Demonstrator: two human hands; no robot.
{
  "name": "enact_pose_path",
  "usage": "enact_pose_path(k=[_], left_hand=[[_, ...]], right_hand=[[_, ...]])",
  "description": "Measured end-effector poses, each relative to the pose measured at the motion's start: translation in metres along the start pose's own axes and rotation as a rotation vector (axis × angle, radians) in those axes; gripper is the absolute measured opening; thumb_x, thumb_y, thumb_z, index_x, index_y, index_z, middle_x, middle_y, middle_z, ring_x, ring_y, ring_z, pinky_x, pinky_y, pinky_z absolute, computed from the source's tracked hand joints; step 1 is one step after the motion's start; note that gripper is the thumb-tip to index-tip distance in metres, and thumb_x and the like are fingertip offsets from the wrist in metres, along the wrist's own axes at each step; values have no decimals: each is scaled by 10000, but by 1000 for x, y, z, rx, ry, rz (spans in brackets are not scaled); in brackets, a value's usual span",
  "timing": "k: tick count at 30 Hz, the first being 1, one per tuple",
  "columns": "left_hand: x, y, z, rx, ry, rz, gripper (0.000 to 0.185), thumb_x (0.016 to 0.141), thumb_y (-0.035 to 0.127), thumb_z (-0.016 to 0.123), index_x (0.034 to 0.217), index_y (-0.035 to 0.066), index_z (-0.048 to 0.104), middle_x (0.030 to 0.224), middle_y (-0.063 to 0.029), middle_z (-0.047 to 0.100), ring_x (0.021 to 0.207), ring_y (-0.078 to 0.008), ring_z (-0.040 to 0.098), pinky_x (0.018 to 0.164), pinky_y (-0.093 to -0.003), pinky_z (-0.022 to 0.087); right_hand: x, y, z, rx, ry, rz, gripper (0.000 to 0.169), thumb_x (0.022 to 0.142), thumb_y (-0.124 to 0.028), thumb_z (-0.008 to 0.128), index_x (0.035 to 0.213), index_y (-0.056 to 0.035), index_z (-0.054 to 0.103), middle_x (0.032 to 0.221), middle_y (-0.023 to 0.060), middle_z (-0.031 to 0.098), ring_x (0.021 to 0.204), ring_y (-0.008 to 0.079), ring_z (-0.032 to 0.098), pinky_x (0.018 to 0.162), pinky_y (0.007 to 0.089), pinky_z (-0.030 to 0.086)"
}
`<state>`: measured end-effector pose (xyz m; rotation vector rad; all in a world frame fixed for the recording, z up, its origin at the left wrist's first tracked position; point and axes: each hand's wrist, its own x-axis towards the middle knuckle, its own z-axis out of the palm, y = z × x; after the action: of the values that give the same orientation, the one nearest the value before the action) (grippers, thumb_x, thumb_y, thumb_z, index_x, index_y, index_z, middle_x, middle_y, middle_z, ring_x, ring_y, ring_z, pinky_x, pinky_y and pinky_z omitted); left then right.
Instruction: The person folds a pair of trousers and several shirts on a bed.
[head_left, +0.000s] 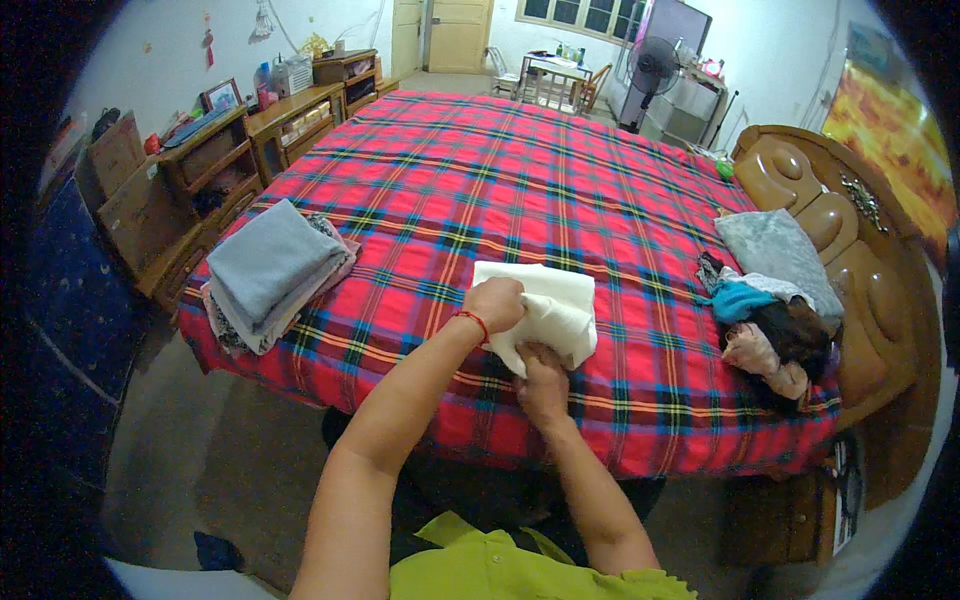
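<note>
A partly folded white cloth (559, 289) lies before me near the front edge of a bed with a red plaid cover (480, 195). My left hand (495, 306), with a red cord bracelet at the wrist, grips the cloth's left side, its fingers curled over a raised fold. My right hand (543, 379) holds the near edge of the cloth from below, and part of its fingers is hidden under the fabric. To the left rests a stack of folded cloths with a grey one (274, 259) on top. A loose heap of clothes (787, 330) is at the right.
A grey pillow (780, 251) leans by the wooden headboard (832, 225). Low wooden cabinets (292, 112) run along the left wall, with cardboard boxes (142, 217) near them. A black standing fan (651, 71) and a small table (556, 69) stand beyond the bed.
</note>
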<state>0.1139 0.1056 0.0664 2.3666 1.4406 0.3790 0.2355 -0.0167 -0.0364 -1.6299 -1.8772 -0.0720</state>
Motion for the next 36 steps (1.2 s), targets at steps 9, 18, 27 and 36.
enact_pose_path(k=[9,18,27,36], left_hand=[[-4,10,-8,-29,-35,32,286,777,266,605,1029,150,679,1017,-129,667,991,-317,623,850,-437,495],[-7,12,-12,21,-11,44,282,789,247,581,1041,154,663,1001,-127,670,973,-318,629,836,-442,500],[-8,-6,-7,-16,72,72,245,785,246,617,984,113,670,917,-138,667,891,-321,637,774,-455,502],[-116,-18,38,156,233,588,215,766,178,613,945,60,604,941,-128,593,634,-297,616,572,-394,514]], right_hand=[[34,12,-49,874,239,395,303,776,-15,524,1062,-13,627,930,53,638,872,141,576,754,275,471],[43,5,-8,-97,-111,-96,261,716,-149,688,959,-78,624,853,147,632,829,353,614,708,450,497],[45,0,-7,62,-171,28,376,712,-259,720,1051,-113,650,1031,167,659,940,362,626,811,444,493],[63,1,-19,343,-369,325,364,739,-298,622,996,-52,700,912,215,678,856,337,665,793,407,499]])
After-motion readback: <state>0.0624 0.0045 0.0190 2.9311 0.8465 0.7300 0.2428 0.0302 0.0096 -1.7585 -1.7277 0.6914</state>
